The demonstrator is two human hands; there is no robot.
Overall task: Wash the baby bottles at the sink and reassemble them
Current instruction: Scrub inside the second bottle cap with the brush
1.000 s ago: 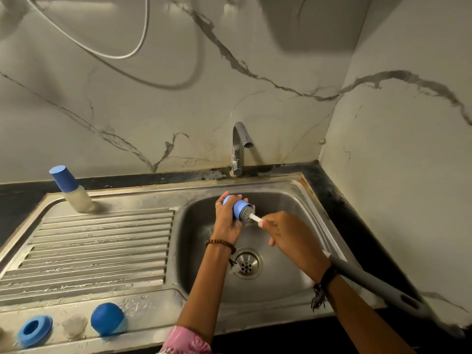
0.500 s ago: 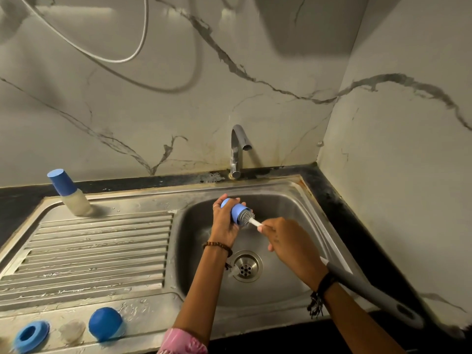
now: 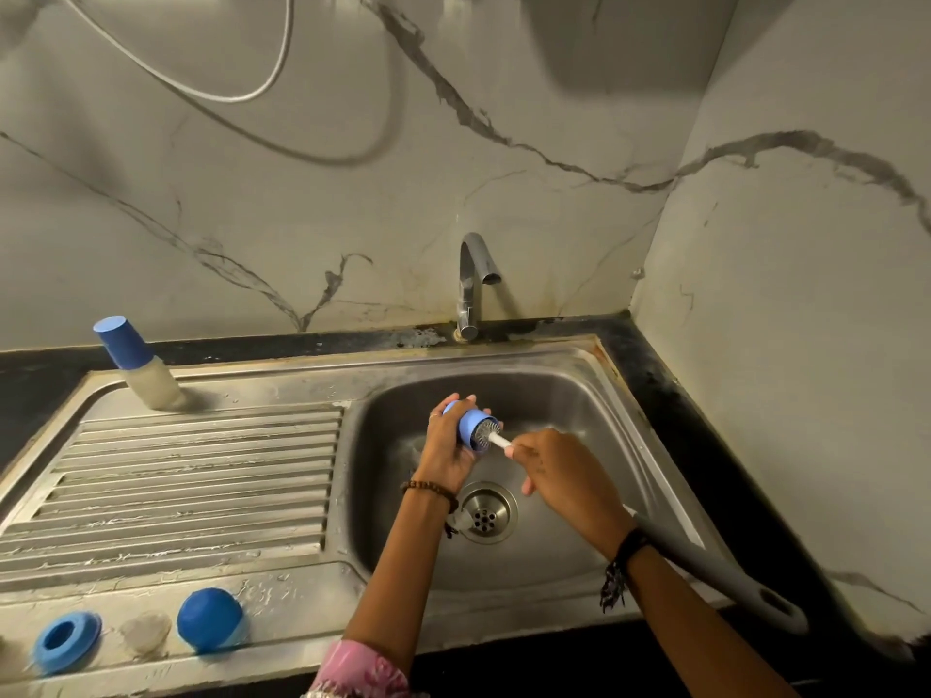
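Note:
Over the steel sink basin, my left hand grips a blue bottle cap with its open end facing right. My right hand holds a long bottle brush by its white stem; the grey bristle head sits inside the cap and the grey handle trails past my wrist to the lower right. An assembled baby bottle with a blue cap stands at the back left of the drainboard. On the front ledge lie a blue ring, a clear teat and a blue dome cap.
The chrome tap rises behind the basin with no water running. The drain is below my hands. The ribbed drainboard spreads to the left. Marble walls close in behind and on the right; a white hose hangs on the back wall.
My hands stay over the basin, shifting slightly. The brush head remains in the blue cap with small scrubbing movement. The view has drifted a little.

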